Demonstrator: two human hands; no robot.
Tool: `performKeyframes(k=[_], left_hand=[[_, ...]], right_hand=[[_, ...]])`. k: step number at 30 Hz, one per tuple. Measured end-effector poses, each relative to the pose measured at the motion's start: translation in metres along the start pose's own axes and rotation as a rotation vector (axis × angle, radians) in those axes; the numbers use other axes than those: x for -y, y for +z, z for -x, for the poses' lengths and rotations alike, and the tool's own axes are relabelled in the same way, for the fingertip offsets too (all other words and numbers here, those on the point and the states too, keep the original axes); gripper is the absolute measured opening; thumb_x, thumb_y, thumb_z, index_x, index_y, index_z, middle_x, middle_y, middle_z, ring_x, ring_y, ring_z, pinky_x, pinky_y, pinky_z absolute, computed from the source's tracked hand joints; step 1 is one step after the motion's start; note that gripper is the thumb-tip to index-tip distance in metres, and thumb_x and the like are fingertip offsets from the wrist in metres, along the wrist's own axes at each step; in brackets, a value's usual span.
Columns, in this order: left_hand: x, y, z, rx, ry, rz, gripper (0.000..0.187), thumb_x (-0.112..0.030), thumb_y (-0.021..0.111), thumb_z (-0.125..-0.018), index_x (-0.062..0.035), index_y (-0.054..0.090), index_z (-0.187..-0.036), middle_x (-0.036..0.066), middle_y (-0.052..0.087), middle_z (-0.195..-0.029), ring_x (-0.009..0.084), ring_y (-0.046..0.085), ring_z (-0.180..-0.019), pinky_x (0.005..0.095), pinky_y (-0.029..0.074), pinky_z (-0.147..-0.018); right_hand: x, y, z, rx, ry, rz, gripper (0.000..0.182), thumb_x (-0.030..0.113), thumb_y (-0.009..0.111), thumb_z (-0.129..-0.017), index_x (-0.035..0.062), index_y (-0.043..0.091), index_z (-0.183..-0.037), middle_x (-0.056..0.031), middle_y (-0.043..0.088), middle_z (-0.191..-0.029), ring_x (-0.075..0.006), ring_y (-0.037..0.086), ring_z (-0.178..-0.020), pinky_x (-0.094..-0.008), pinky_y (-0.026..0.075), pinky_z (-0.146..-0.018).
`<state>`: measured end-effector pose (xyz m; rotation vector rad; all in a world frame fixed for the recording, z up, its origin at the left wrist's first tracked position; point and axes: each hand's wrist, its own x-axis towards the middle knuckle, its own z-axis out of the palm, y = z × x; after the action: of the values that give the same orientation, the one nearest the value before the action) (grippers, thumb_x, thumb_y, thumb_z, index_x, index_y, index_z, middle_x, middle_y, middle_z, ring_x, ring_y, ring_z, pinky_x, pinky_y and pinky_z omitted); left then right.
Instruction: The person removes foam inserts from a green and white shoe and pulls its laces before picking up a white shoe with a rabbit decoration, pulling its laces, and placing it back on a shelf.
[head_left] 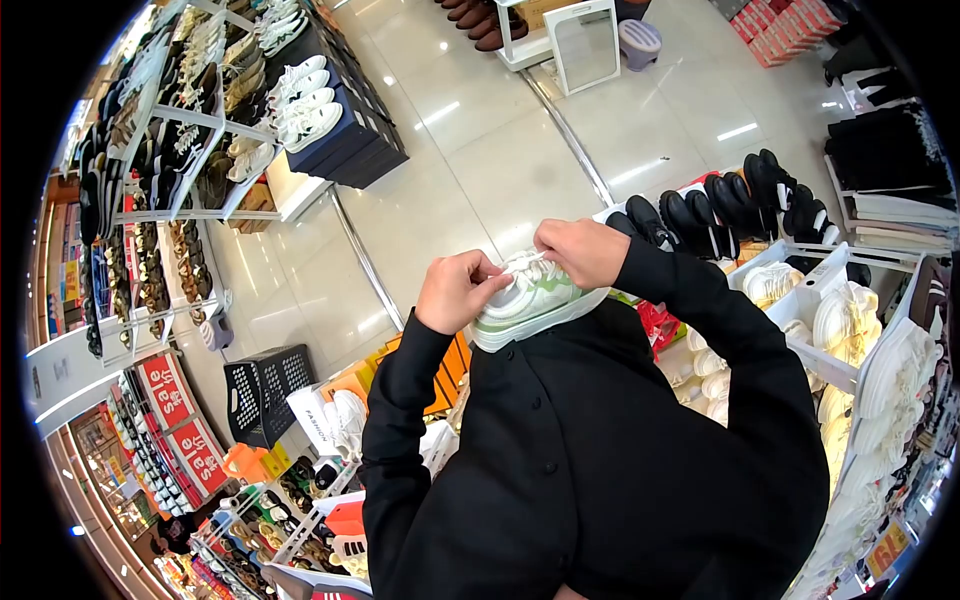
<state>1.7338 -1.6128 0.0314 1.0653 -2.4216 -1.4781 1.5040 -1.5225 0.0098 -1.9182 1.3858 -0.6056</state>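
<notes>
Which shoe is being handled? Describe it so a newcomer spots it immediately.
Find the black shirt filling the lower middle. At its top edge, left hand and right hand pinch the laces of a white sneaker. Pale green panels and those hands distinguish it from the displayed white shoes.

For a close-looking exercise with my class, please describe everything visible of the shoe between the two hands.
The shoe is white with pale green panels, a thick whitish sole and white laces. Its material is too small to tell. It sits sole-down, laces upward, close in front of the person's black top. The left hand and right hand pinch the laces.
</notes>
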Motion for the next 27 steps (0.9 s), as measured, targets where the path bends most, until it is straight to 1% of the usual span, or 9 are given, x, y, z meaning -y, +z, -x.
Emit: performKeyframes(k=[4,7,10,14,17,21,23,24,27], left_hand=[[0.021,0.011,-0.009,-0.003,0.003,0.053,0.022,-0.017,0.075,-0.077,0.0026,0.065,-0.074,0.012,0.066,-0.064,0.0174,0.063,-0.054,0.0278,0.048,-0.053],[0.03,0.017,-0.015,-0.063,0.002,0.092,0.023,-0.016,0.073,-0.079,0.0023,0.063,-0.088,0.008,0.064,-0.067,0.0141,0.06,-0.06,0.0264,0.047,-0.059],[0.037,0.033,-0.011,-0.105,0.004,0.187,0.037,-0.018,0.074,-0.078,0.0007,0.057,-0.104,0.005,0.059,-0.073,0.0128,0.057,-0.068,0.0256,0.046,-0.066],[0.04,0.04,-0.014,-0.045,0.074,0.199,0.054,-0.019,0.076,-0.077,-0.0013,0.049,-0.12,0.002,0.052,-0.08,0.0109,0.052,-0.08,0.0239,0.042,-0.075],[0.042,0.044,-0.02,-0.066,0.121,0.237,0.046,-0.015,0.078,-0.073,-0.0006,0.054,-0.109,0.003,0.052,-0.081,0.0104,0.051,-0.079,0.0233,0.042,-0.072],[0.034,0.055,-0.031,-0.139,0.239,0.247,0.033,-0.011,0.077,-0.072,-0.0004,0.058,-0.097,0.004,0.054,-0.077,0.0103,0.052,-0.073,0.0234,0.044,-0.069],[0.031,0.065,-0.029,-0.095,0.322,0.205,0.028,-0.006,0.077,-0.071,-0.0015,0.06,-0.093,0.006,0.055,-0.075,0.0147,0.053,-0.069,0.0266,0.045,-0.065],[0.031,0.071,-0.028,-0.08,0.49,0.089,0.027,-0.005,0.077,-0.07,-0.0026,0.06,-0.091,0.008,0.056,-0.075,0.0216,0.053,-0.066,0.031,0.045,-0.062],[0.033,0.089,-0.018,-0.002,0.805,-0.043,0.022,-0.003,0.076,-0.07,-0.0051,0.061,-0.086,0.008,0.053,-0.069,0.0251,0.051,-0.062,0.0365,0.042,-0.06]], right_hand=[[-0.015,0.007,0.003,0.029,0.006,0.023,0.013,0.01,0.057,-0.087,0.0014,0.052,-0.094,-0.0153,0.058,-0.088,-0.0371,0.06,-0.08,-0.0436,0.048,-0.068],[-0.028,0.016,0.0,-0.071,0.009,0.005,0.013,0.01,0.057,-0.086,0.0014,0.052,-0.094,-0.0154,0.059,-0.087,-0.0364,0.06,-0.078,-0.0426,0.048,-0.067],[-0.033,0.024,0.005,-0.171,0.129,-0.119,0.016,0.009,0.057,-0.085,0.0013,0.052,-0.098,-0.0157,0.059,-0.084,-0.0338,0.061,-0.075,-0.0405,0.048,-0.066],[-0.033,0.046,0.02,-0.336,0.347,-0.287,0.039,0.012,0.059,-0.086,0.0015,0.045,-0.121,-0.0131,0.058,-0.08,-0.0287,0.06,-0.07,-0.0368,0.047,-0.063],[-0.023,0.057,0.03,-0.493,0.422,-0.353,0.061,0.01,0.06,-0.086,0.0041,0.032,-0.139,-0.0111,0.056,-0.081,-0.0238,0.058,-0.07,-0.0313,0.047,-0.065],[-0.011,0.086,0.035,-0.778,0.521,-0.414,0.052,0.005,0.06,-0.086,0.001,0.04,-0.133,-0.009,0.056,-0.088,-0.0193,0.058,-0.08,-0.0294,0.048,-0.075],[-0.017,0.123,0.038,-1.036,0.503,-0.485,0.049,0.005,0.06,-0.086,0.0009,0.043,-0.131,-0.012,0.056,-0.101,-0.0216,0.057,-0.095,-0.0303,0.046,-0.087],[-0.016,0.143,0.039,-1.184,0.513,-0.528,0.049,0.005,0.06,-0.086,0.0007,0.043,-0.131,-0.0131,0.056,-0.106,-0.0231,0.056,-0.102,-0.0317,0.044,-0.092],[0.006,0.185,0.052,-1.443,0.772,-0.178,0.049,0.015,0.064,-0.084,-0.0008,0.044,-0.126,-0.0185,0.051,-0.117,-0.032,0.051,-0.112,-0.0369,0.041,-0.097]])
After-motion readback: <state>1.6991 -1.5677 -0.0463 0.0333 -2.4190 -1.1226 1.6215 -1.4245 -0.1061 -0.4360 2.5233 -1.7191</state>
